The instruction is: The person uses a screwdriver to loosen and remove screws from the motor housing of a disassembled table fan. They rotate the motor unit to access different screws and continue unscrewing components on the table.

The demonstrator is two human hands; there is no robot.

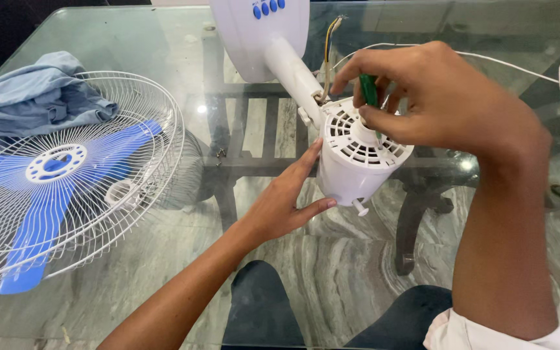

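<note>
On the tabletop point(163, 39), the motor housing point(358, 162) stands near the centre. The fan guard point(66, 175), with the blade point(46, 194) in it, lies at 9 o'clock, and the cloth point(34, 97) at 10 o'clock, partly on the guard.

we see 2 bare forearms, no watch, ring or band on either. our left hand point(280, 201) and right hand point(435, 97) are ungloved. a white sleeve edge point(487, 334) shows at the right upper arm. below, our knees are in dark trousers point(267, 304).
</note>
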